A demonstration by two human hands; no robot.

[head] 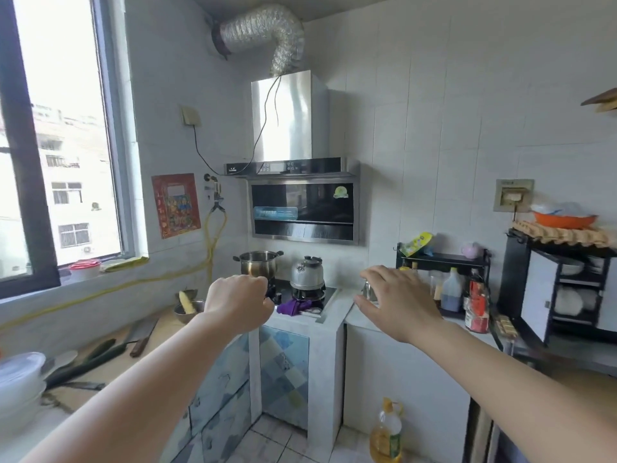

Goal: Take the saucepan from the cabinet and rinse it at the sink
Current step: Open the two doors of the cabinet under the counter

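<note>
Both arms reach forward at chest height: the left hand point(238, 302) is curled into a loose fist holding nothing, and the right hand point(399, 300) is spread open, palm down, also empty. No saucepan can be picked out. A steel pot point(257, 263) stands on the stove point(312, 297) just beyond the left hand, beside a kettle point(307, 272), and a black cabinet point(561, 289) sits on the worktop point(359, 317), well right of the right hand.

The right hand point(399, 304) hides most of a metal object at centre right; white bowls point(18, 379) are cut off at lower left.
</note>
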